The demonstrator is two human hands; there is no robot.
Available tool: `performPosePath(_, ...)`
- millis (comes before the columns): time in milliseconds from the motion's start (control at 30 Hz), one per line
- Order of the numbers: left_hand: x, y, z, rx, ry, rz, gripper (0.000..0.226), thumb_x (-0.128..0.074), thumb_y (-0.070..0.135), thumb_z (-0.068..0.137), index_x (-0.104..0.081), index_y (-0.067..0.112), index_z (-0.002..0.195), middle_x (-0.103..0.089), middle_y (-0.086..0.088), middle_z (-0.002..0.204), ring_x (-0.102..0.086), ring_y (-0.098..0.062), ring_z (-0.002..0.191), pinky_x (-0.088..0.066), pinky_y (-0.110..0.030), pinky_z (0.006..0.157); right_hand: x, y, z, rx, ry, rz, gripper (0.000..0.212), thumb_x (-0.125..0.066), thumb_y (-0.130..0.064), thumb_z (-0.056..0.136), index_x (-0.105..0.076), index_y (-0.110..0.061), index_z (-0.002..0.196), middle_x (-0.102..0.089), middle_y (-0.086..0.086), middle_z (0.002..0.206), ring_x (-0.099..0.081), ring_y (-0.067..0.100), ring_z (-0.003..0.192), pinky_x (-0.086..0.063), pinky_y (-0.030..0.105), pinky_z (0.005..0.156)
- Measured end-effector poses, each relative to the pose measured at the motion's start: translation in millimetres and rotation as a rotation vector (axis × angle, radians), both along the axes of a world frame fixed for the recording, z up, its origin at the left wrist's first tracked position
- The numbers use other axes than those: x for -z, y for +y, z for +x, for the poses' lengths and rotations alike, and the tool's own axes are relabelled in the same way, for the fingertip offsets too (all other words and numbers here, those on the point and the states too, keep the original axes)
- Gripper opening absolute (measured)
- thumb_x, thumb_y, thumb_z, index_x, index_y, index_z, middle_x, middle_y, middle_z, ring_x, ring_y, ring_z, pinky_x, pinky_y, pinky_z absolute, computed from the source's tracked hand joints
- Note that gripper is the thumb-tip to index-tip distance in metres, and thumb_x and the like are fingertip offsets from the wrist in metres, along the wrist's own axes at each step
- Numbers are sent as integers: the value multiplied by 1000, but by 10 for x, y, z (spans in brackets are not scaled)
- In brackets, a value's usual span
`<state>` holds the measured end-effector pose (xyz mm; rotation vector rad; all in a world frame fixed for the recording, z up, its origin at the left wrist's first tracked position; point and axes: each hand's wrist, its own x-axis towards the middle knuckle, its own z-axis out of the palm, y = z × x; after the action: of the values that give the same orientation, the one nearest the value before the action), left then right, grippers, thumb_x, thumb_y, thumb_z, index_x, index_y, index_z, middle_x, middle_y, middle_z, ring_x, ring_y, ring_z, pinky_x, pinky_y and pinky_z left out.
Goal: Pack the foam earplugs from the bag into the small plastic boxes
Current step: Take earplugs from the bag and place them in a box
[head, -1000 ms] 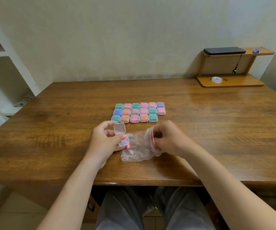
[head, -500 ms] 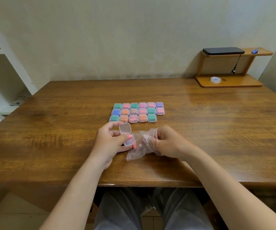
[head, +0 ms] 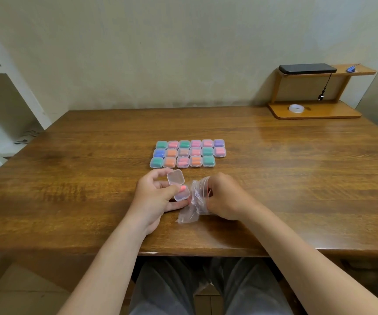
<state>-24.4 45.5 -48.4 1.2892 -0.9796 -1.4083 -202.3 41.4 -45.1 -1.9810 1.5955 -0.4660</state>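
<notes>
**Now loading one more box at the counter's near edge**

Presently the left hand [head: 158,196] is gripping the open box [head: 180,189], its hinged lid [head: 175,177] standing up toward 12 o'clock. The box mouth is facing the bag [head: 193,205] at 3 o'clock, probably to keep each transfer short. A pink earplug [head: 183,189] is lying in the base, beside the thumb. The right hand [head: 226,198] is clutching the crumpled bag, fingers curled at its opening. What the bag is holding is too blurred to tell. At 12 o'clock from both hands, the filled boxes [head: 189,153] are sitting closed in three rows on the counter [head: 297,178], showing green, pink, orange, blue and purple plugs. The nearest row is lacking one box at its 3 o'clock end, likely the slot awaiting this one.
</notes>
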Motion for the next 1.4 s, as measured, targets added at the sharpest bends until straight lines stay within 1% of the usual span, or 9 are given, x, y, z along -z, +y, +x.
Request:
performPosePath(200, 8, -2, -20, -1, 8, 14, 52, -75, -6, 84, -58, 16, 127, -70, -20, 109, -77, -27, 88, -63, -45, 72, -4, 9, 40, 0, 69, -12, 24, -75, -21, 82, -61, -18, 63, -63, 0, 69, -59, 17, 63, -45, 30, 51)
performPosePath(433, 12, 10, -26, 2, -15, 2, 50, -74, -6, 85, -58, 17, 126, -72, -17, 104, -77, -22, 86, -64, -43, 71, -33, 36, 49, -15, 100, -16, 16, -69, -17, 87, -65, -16, 71, -64, 1, 75, -61, 16, 68, -45, 27, 53)
performPosePath(567, 20, 8, -36, -2, -40, -13, 48, -73, -5, 86, -58, 18, 125, -73, -16, 101, -77, -21, 86, -64, -43, 71, -24, 62, 49, -16, 85, -42, 17, -65, -15, 89, -64, -18, 72, -64, 0, 78, -61, 17, 72, -50, 30, 59)
performPosePath(700, 37, 4, -43, -2, -73, -31, 47, -73, -5, 86, -58, 18, 125, -75, -15, 97, -77, -20, 86, -64, -43, 72, -21, 84, 27, -8, 72, -89, 16, -62, -16, 91, -67, -12, 76, -66, 2, 80, -62, 20, 75, -57, 40, 68)
performPosePath(833, 48, -2, -42, 1, -95, -44, 44, -72, -5, 87, -58, 19, 121, -75, -15, 93, -77, -20, 86, -64, -44, 73, 42, 35, -75, 13, 35, -151, 17, -59, -22, 91, -70, -14, 80, -69, -1, 81, -64, 17, 74, -58, 43, 70)
performPosePath(933, 48, -13, -54, 3, -139, -63, 43, -72, -4, 88, -59, 21, 119, -74, -15, 95, -77, -19, 85, -64, -42, 72, 4, 50, -190, -16, -48, -148, 13, -62, -16, 89, -72, -20, 82, -68, -9, 81, -62, 5, 71, -58, 32, 69)
performPosePath(1033, 51, -25, -40, -9, -168, -76, 45, -72, -3, 88, -58, 22, 123, -72, -16, 99, -76, -22, 87, -64, -42, 71, -78, 104, -318, -57, -130, -164, 26, -67, -6, 84, -70, -32, 83, -67, -21, 85, -63, -3, 83, -53, 17, 76)
performPosePath(1200, 57, -54, 19, -28, -196, -74, 48, -73, -2, 87, -58, 21, 127, -72, -15, 103, -76, -22, 90, -64, -41, 72, 0, 45, -471, 9, -258, -185, 24, -69, -1, 83, -78, -23, 90, -74, -10, 85, -69, 6, 85, -59, 36, 82)
performPosePath(1400, 6, -59, 4, -83, -352, -179, 44, -81, 13, 83, -61, 33, 116, -74, -1, 98, -74, -15, 89, -64, -36, 74, 17, 42, -437, 7, -313, -197, 30, -68, 2, 82, -75, -28, 80, -72, -9, 80, -67, 8, 78, -59, 38, 78)
